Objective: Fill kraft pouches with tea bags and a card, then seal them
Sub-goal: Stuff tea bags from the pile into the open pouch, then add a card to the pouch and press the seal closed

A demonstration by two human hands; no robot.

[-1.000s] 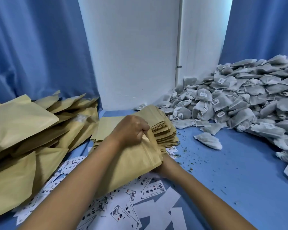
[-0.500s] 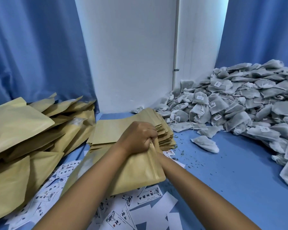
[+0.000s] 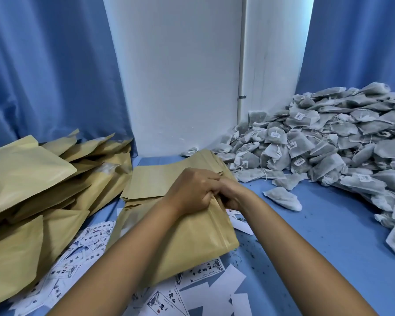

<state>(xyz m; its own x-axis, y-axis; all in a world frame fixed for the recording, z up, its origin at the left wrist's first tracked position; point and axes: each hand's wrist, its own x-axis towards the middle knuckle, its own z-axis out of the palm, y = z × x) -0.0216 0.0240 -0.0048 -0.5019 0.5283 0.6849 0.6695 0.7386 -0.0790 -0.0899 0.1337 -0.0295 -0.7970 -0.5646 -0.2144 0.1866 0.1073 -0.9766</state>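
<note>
**Two hands pinched together at the far end of the pouch's top edge**

Both hands meet at one spot. The left hand (image 3: 192,192) and the right hand (image 3: 232,193) are curled and pinching the upper edge of a filled, tan kraft-paper pouch (image 3: 192,245), knuckles nearly touching. The pouch lies between the forearms, its long axis running from the person's near left up toward the far right. Its sealing edge faces right, sloping from the pinch point back down to the near right corner. So the fingers sit at the far end of that edge, and the unpressed length, as far as can be judged, lies toward the person. I would expect the seal to be run by sliding the pinch back along the edge toward the body; the right hand lies on that side and looks better placed to travel while the left anchors.

Just behind the hands is a flat stack of empty tan kraft pouches (image 3: 160,181). A loose heap of filled tan pouches (image 3: 32,179) lies well to the left. Small white printed cards (image 3: 201,273) are scattered under and around the held pouch on the blue table surface (image 3: 317,247). A large mound of grey mesh tea bags (image 3: 340,142) rises at the right.
</note>
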